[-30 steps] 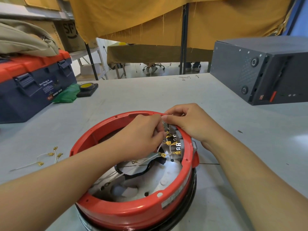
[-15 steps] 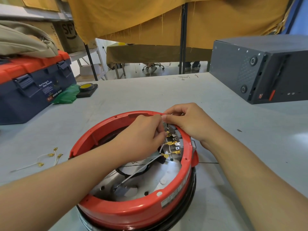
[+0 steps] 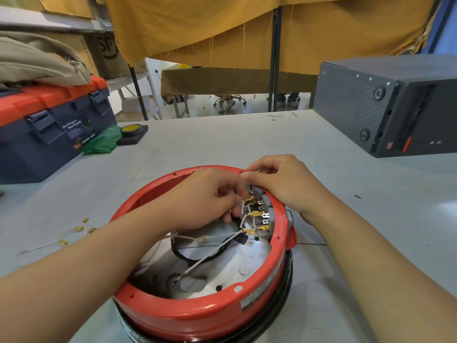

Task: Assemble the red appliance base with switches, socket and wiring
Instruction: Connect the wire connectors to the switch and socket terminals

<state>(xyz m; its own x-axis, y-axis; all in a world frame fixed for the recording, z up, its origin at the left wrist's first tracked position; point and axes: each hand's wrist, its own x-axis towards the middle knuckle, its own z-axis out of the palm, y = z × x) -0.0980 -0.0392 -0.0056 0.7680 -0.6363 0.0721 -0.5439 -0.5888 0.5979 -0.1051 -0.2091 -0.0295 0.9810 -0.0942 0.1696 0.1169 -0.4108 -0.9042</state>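
The round red appliance base lies open side up on the grey table, close in front of me. Inside its far right wall sits a switch block with metal tabs and brass spade connectors on white wires. My left hand reaches inside the base, fingers curled, pinching a white wire with a brass connector by the top tabs. My right hand curls over the red rim from outside, gripping it just above the switch block. A black cable loops across the metal floor of the base.
Loose white wires with brass connectors lie on the table to the left. A blue and red toolbox stands at far left, with a green cloth and a tape roll beside it. A dark grey box stands at the right.
The left hand has shifted slightly along the switch block, and the white wires inside the base have moved. The right hand has stayed on the rim.
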